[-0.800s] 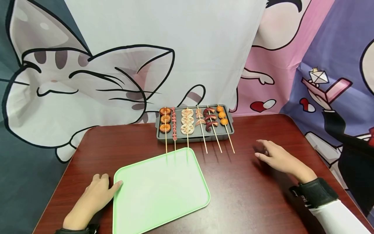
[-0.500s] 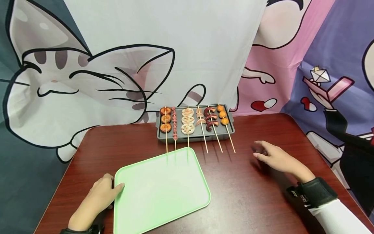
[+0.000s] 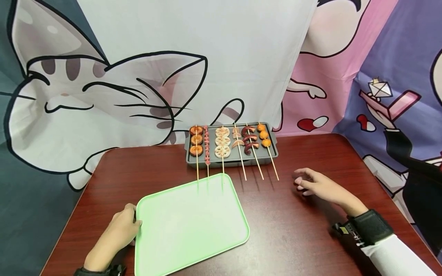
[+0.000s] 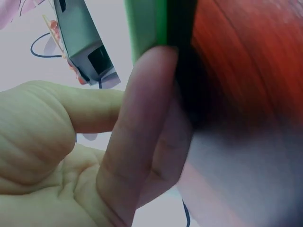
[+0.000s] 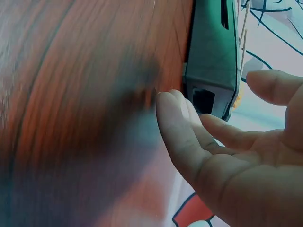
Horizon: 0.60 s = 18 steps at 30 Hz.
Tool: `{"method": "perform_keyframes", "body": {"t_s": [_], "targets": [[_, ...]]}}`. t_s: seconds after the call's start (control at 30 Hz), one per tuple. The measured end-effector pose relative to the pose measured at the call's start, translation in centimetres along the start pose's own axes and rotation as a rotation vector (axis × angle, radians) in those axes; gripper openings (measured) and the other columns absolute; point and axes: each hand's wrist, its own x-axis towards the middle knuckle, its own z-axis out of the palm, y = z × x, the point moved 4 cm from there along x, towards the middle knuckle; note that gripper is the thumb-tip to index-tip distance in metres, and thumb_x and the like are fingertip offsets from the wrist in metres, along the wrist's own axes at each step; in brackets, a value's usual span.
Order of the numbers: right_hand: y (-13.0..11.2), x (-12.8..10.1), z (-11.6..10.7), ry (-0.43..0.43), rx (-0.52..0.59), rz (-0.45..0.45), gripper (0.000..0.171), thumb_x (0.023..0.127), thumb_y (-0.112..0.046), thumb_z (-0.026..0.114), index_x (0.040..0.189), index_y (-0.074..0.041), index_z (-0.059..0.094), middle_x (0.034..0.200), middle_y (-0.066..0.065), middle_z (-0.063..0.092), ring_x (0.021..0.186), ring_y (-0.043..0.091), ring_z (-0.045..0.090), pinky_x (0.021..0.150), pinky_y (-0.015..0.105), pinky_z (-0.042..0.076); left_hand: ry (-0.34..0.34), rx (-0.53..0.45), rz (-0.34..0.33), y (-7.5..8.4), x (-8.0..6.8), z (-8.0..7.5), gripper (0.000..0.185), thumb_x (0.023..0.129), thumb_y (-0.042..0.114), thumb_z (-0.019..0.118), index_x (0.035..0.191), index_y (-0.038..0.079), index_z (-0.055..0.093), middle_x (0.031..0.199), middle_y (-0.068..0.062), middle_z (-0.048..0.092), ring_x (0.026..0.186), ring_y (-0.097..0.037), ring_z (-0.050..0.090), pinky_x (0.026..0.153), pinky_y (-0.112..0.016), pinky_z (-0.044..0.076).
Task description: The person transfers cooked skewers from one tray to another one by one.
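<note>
My left hand point(image 3: 121, 228) grips the left edge of a light green tray point(image 3: 190, 226), thumb at the rim on top. In the left wrist view, its fingers point(image 4: 137, 123) curl under the tray edge point(image 4: 144, 28), close to the tabletop. My right hand point(image 3: 321, 186) hovers over the table at the right, fingers loosely bent, holding nothing. Nearest to it is the grey tabletop grill point(image 3: 228, 165), also in the right wrist view point(image 5: 213, 52). Food skewers lie across the grill, among them lotus root slices point(image 3: 222, 142), octopus tentacles point(image 3: 249, 140) and yellow balls point(image 3: 264, 135).
The reddish-brown wooden table point(image 3: 276, 237) has rounded far corners. A printed cartoon cloth point(image 3: 138, 88) hangs right behind the grill. Skewer sticks overhang the grill's front, and the left ones overlap the tray's far edge in the head view.
My left hand has moved slightly right and closed round the tray's left edge. My right hand has drifted a little left, its fingers bending more. The tray and skewers look nearly unchanged.
</note>
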Motion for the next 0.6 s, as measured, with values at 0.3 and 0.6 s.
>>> {"method": "perform_keyframes", "body": {"t_s": [0.3,0.6], "targets": [[0.2,0.4,0.9,-0.064,0.164,0.003,0.054,0.11,-0.018,0.049,0.15,0.015,0.032,0.129,0.032,0.058,0.107,0.016,0.069,0.09,0.033,0.063,-0.001,-0.019,0.018,1.2,0.4,0.4,0.045,0.102,0.002,0.057,0.137,-0.015,0.035,0.095,-0.023,0.064,0.057,-0.019,0.064,0.052,-0.033,0.057],[-0.1,0.8,2.6,-0.137,0.346,0.042,0.059,0.109,-0.02,0.053,0.152,0.015,0.031,0.127,0.02,0.063,0.109,0.018,0.07,0.092,0.036,0.063,0.019,-0.012,0.058,2.5,0.8,0.9,0.045,0.101,0.003,0.058,0.137,-0.014,0.036,0.091,-0.02,0.065,0.053,-0.019,0.063,0.051,-0.033,0.055]]}}
